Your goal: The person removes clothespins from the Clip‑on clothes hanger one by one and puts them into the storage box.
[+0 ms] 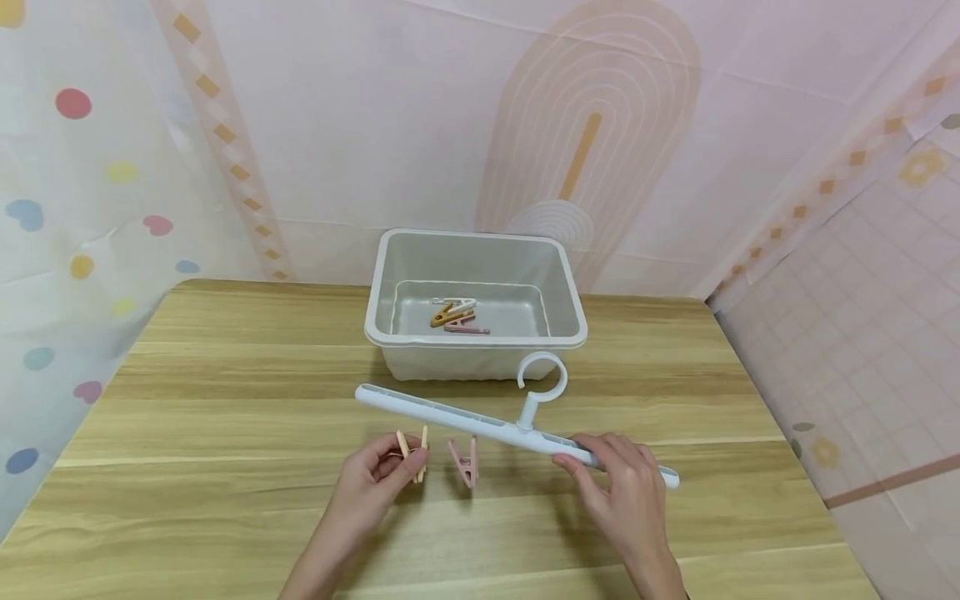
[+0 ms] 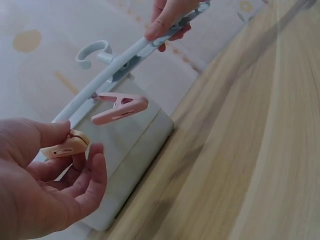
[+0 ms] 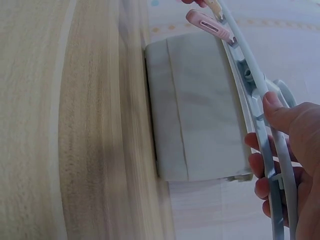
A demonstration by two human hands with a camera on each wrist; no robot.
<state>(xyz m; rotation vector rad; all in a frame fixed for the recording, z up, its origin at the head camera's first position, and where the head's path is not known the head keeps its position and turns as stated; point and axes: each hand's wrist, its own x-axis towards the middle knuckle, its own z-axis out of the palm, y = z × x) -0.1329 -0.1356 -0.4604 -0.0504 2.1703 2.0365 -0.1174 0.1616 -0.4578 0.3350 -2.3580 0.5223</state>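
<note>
My right hand (image 1: 622,483) grips a light-blue bar hanger (image 1: 442,414) near its right end and holds it tilted above the table. Its round hook (image 1: 564,379) points up. My left hand (image 1: 367,483) pinches a cream-yellow clothespin (image 2: 65,149) between thumb and fingers, just below the bar's left part. From the wrist views, a pink clothespin (image 2: 120,108) hangs at the bar's underside, between the two hands and touched by neither. Whether the cream clothespin is joined to the bar cannot be told; fingers cover part of it.
Behind the hanger a pale grey plastic bin (image 1: 480,342) stands at the table's back edge. Inside lie a white clothespin (image 1: 463,303), a mustard one (image 1: 450,317) and a dusty-pink one (image 1: 467,329). The wooden table (image 1: 225,433) meets a patterned cloth backdrop (image 1: 360,125).
</note>
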